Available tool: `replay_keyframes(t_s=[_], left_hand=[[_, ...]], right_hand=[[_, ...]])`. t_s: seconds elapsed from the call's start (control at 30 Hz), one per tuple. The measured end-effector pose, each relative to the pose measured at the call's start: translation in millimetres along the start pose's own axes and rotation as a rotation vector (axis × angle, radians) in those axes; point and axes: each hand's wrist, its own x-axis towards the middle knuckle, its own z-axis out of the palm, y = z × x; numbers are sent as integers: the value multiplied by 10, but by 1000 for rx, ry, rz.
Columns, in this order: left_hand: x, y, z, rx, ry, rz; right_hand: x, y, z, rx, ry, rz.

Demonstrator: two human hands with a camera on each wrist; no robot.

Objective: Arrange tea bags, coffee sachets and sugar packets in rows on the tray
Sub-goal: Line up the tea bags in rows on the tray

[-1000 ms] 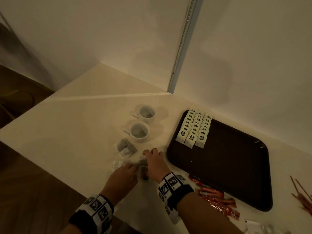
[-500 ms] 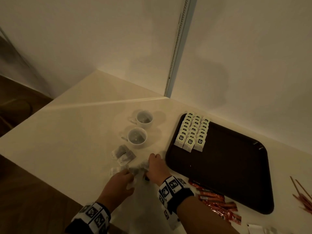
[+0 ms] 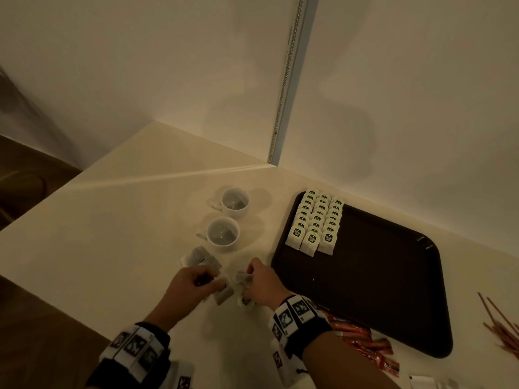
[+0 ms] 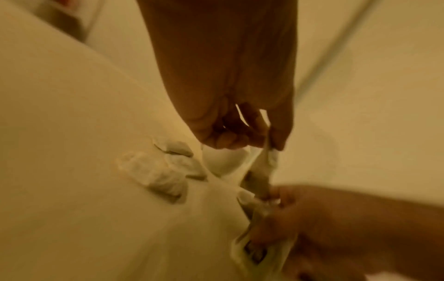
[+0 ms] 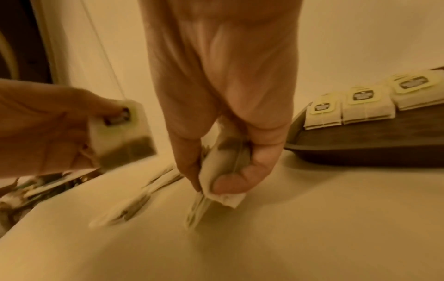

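Note:
Both hands work over loose tea bags on the cream table, left of the dark brown tray (image 3: 373, 290). My left hand (image 3: 213, 279) pinches one tea bag (image 5: 120, 136) by its tagged end; the left wrist view shows this tea bag (image 4: 260, 171) hanging from the left hand (image 4: 269, 144). My right hand (image 3: 247, 280) grips a small bundle of tea bags (image 5: 223, 171) between thumb and fingers, its lower edge near the table. Three rows of tea bags (image 3: 314, 220) fill the tray's far left corner. More loose tea bags (image 3: 200, 256) lie beyond my left hand.
Two white cups (image 3: 234, 202) (image 3: 223, 234) stand behind the loose bags. Red coffee sachets (image 3: 365, 343) lie by the tray's near edge, thin sticks (image 3: 502, 327) at the far right, and white packets (image 3: 421, 383) at the bottom right. Walls close off the back.
Both hands were down on the loose pile; now they have drawn slightly apart and towards me. The left hand has lifted a tea bag and the right clutches its bundle.

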Motion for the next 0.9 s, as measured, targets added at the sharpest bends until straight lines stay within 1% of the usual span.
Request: replay_keyframes(t_s=[0.1, 0.17, 0.23, 0.3, 0.33, 0.37, 0.43, 0.5, 0.57, 0.63, 0.73, 0.9], left_hand=[[77, 180, -29, -423, 47, -59], [167, 301, 20, -626, 53, -103], [271, 432, 108, -780, 21, -166], [350, 566, 218, -1002, -37, -258], [387, 637, 281, -1047, -75, -288], [421, 709, 349, -1039, -109, -321], [479, 855, 479, -1012, -212, -344], [531, 987, 624, -1042, -307, -362], [566, 1102, 742, -1081, -363, -381], [601, 1161, 840, -1084, -356, -386], [665, 1157, 913, -1138, -380, -375], [816, 1074, 950, -1146, -326, -416]], right_hand=[[-89, 8, -166, 294, -7, 38], [-174, -26, -326, 447, 36, 20], [-275, -112, -528, 562, 100, -37], [-370, -225, -745, 631, 140, -116], [-412, -283, -849, 639, 149, -160], [-442, -336, -942, 617, 158, -198], [-470, -419, -1085, 500, 193, -254], [-460, -455, -1162, 325, 257, -297], [-435, -459, -1195, 147, 312, -318], [-421, -439, -1219, 59, 326, -313], [-412, -368, -1264, 79, 342, -325], [-398, -252, -1354, 78, 390, -354]])
